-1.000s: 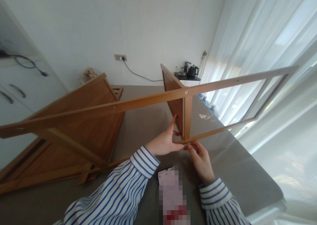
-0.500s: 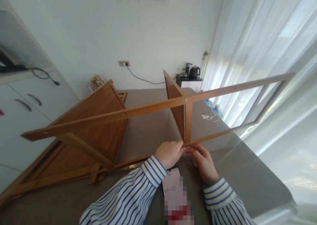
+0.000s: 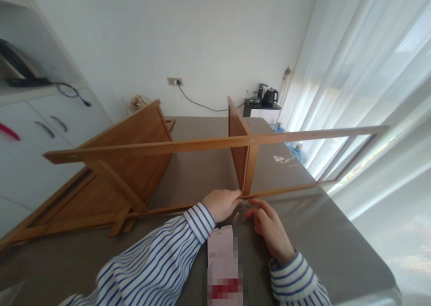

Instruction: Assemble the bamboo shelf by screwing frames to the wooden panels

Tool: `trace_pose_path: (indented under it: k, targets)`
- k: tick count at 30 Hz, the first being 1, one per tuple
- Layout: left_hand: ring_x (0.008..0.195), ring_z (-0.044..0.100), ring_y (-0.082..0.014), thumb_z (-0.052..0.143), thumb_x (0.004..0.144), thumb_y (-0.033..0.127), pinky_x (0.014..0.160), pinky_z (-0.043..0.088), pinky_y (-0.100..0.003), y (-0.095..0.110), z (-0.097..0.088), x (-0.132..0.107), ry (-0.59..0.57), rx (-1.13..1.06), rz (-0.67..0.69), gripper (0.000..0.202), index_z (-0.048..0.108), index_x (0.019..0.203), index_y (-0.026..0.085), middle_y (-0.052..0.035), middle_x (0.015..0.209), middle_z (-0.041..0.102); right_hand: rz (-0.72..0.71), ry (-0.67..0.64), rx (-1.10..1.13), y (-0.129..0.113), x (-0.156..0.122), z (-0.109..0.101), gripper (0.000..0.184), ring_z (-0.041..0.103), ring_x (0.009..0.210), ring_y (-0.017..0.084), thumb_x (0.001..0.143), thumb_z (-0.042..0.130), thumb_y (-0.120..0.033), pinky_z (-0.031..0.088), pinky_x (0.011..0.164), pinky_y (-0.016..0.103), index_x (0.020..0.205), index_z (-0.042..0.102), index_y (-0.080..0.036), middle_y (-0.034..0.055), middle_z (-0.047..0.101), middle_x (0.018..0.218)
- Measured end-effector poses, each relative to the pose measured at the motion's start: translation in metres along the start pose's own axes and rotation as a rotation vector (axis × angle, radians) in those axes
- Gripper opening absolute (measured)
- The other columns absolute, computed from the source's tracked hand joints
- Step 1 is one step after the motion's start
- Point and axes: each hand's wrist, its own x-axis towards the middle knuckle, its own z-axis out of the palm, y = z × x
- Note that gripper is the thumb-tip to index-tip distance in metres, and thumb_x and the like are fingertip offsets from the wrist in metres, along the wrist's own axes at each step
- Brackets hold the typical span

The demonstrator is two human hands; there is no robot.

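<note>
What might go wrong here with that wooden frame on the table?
Only the left hand holds the frame, low at its bottom rail. The right hand is open beside it, so the frame might tip. The phone lies just below both hands and could get hit if the frame slips.

A second ago the left hand [image 3: 222, 203] had its fingers stretched up against the upright [image 3: 249, 171]. It has since dropped and curled in, and the fingers [image 3: 237, 193] now close on the lower rail [image 3: 289, 190] right at the upright's foot. The right hand [image 3: 269, 227], which was pinching that rail from underneath, has let go and slid back toward the person. It lies loosely open on the bench [image 3: 336, 247], fingertips near the rail but clear of it. The top rail [image 3: 202, 144], which climbed steeply to the right before, now runs close to level, and the upright leans slightly.
</note>
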Motion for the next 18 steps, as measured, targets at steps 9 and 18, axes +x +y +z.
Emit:
trace_pose_path:
  k: [9, 18]
  targets:
    - [0.084, 0.063, -0.0212, 0.031, 0.093, 0.038, 0.070, 0.045, -0.029, -0.011, 0.005, 0.010, -0.044, -0.125, 0.087, 0.031, 0.057, 0.092, 0.020, -0.0068, 0.092, 0.067, -0.068, -0.011, 0.137, -0.006, -0.005, -0.010, 0.036, 0.064, 0.090, 0.020, 0.080, 0.057, -0.046, 0.050, 0.077, 0.033, 0.104, 0.055, -0.019, 0.0108, 0.065, 0.112]
    - [0.080, 0.061, -0.0188, 0.032, 0.093, 0.039, 0.069, 0.043, -0.027, -0.017, 0.003, 0.012, -0.037, -0.156, 0.118, 0.033, 0.058, 0.092, 0.019, -0.0062, 0.088, 0.066, -0.369, 0.052, -0.375, -0.008, -0.007, -0.017, 0.037, 0.059, 0.097, 0.021, 0.088, 0.045, -0.049, 0.045, 0.087, 0.036, 0.101, 0.063, -0.020, 0.0095, 0.065, 0.106]
